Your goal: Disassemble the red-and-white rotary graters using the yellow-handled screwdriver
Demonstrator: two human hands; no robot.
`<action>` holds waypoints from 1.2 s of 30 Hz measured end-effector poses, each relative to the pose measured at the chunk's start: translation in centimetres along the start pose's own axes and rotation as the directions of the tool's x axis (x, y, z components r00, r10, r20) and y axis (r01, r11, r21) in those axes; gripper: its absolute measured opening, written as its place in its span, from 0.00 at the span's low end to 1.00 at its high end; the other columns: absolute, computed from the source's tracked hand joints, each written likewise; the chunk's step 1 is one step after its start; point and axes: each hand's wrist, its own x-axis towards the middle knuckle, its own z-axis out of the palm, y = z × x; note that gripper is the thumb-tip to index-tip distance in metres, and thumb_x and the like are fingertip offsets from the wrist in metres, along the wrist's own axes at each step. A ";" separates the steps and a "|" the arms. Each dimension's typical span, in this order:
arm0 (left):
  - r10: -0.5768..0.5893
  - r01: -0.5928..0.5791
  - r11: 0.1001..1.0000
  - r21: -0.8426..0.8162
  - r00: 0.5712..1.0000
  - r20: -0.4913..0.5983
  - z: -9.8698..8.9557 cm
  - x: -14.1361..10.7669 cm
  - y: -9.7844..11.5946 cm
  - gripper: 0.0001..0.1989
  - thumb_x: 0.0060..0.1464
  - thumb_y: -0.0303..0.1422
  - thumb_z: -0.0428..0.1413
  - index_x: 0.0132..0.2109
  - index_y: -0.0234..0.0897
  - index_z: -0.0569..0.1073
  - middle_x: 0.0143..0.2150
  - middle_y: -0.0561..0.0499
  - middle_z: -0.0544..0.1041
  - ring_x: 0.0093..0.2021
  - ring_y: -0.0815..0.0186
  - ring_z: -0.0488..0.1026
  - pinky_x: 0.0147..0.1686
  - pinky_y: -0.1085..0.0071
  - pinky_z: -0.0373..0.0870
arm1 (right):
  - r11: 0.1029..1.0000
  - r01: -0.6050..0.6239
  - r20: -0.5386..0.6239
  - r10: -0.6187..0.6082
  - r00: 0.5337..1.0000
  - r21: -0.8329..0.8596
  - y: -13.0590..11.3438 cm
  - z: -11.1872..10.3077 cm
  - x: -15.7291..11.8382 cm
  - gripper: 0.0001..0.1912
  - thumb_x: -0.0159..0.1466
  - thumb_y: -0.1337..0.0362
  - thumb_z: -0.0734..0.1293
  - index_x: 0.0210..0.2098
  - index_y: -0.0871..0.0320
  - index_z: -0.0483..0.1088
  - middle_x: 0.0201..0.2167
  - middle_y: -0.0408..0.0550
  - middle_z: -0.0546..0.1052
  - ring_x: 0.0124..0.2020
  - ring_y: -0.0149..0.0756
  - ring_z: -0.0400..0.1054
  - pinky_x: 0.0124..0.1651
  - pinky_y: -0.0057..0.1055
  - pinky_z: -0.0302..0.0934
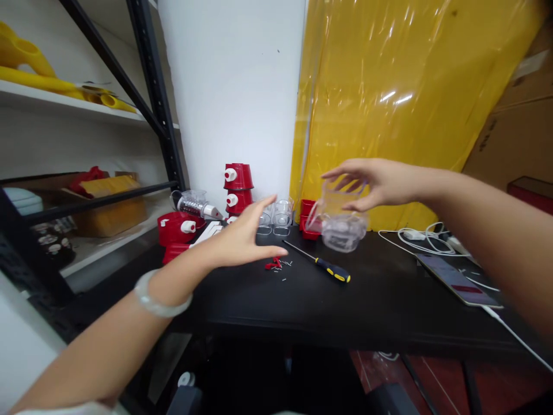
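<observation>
My right hand (371, 181) has its fingers curled round the upper part of a clear plastic container (344, 233), slightly blurred, over the back of the black table. Empty, with thumb and fingers spread, my left hand (244, 233) hovers left of centre. Just beyond and below its thumb lie small red parts (273, 264) and several tiny screws (284, 265). A screwdriver (330, 269) with a dark blue and yellow handle rests between the hands. Behind my left hand stand more clear containers (282, 214) and a stack of red housings (239, 190) with white knobs.
A red housing (175, 227), a clear tube with a white end (199, 207) and white strips (207, 231) sit at left. Red trays (307, 210) stand by the yellow curtain (389, 104). A tablet (458, 279) and white cables (425, 239) lie right. A metal-framed shelf (158, 86) rises left.
</observation>
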 end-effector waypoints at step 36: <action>-0.299 0.014 -0.212 -0.977 0.951 0.078 4.5 2.9 -12.1 0.38 0.53 0.61 0.51 0.53 0.31 0.72 0.46 0.35 0.80 0.49 0.47 0.78 0.46 0.49 0.76 | 0.980 -0.195 -0.211 0.198 0.957 0.034 7.9 20.4 -2.7 0.13 0.71 0.54 0.54 0.46 0.55 0.60 0.30 0.48 0.75 0.28 0.40 0.72 0.34 0.35 0.64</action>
